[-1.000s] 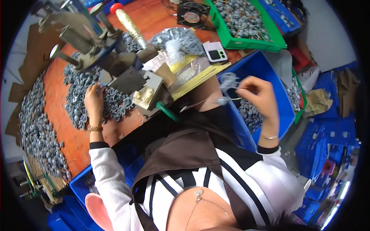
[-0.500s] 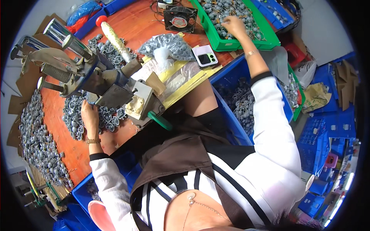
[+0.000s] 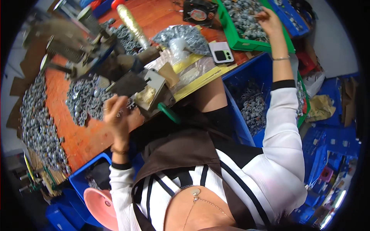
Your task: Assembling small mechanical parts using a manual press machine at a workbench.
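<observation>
My left hand [image 3: 117, 120] is raised near the table's front edge, beside the hand press [image 3: 115, 71]. Its fingers are curled in and smeared by motion; whatever they hold is hidden. Behind it lies a pile of grey ring-shaped plastic parts [image 3: 83, 101]. My right hand [image 3: 271, 24] is over the green tray [image 3: 246, 44], which holds many grey round parts with thin orange-brown strands [image 3: 246, 19]. Its thumb and fingers are drawn together at the tips, and what is between them is too small to make out.
A long heap of grey parts [image 3: 38, 123] runs along the table's left side. Near the middle lie a bag of grey parts [image 3: 183, 37] and a phone [image 3: 221, 53], with a small fan [image 3: 198, 13] behind. A blue bin [image 3: 239, 115] stands before the green tray.
My left hand has left the pile of grey parts and come nearer to me and to the right. My right hand stays at the green tray, its fingers now over the tray's right part.
</observation>
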Demonstrator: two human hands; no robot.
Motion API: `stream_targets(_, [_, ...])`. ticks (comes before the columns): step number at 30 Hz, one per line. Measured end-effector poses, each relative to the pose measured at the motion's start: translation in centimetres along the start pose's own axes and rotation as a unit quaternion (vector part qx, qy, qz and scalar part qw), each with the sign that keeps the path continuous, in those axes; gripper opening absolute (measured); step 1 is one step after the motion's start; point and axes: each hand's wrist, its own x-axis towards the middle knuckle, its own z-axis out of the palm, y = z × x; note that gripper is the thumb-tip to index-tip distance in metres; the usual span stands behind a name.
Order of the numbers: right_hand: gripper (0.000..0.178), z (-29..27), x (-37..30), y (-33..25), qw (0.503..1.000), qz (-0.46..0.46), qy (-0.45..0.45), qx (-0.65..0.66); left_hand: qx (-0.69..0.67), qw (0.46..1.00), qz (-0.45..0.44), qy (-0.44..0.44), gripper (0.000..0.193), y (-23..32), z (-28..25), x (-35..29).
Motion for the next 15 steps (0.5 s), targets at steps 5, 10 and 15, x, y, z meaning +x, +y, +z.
stream_targets(5, [0.030, 3.6, -3.6, -2.9, 0.965, 0.136, -0.142, 0.174, 0.032, 0.999, -0.009, 0.020, 0.025, 2.5, 5.6, -1.7])
stream_targets(10, [0.020, 8.1, -9.3, -3.3, 0.959, 0.046, -0.190, 0.204, 0.012, 0.999, 0.002, 0.038, 0.025, 2.4, 6.0, -0.8])
stream_targets(15, [0.043, 9.9, -14.4, -2.7, 0.945, 0.030, -0.264, 0.192, -0.039, 0.995, -0.025, -0.094, 0.022, 1.4, 3.1, 0.4])
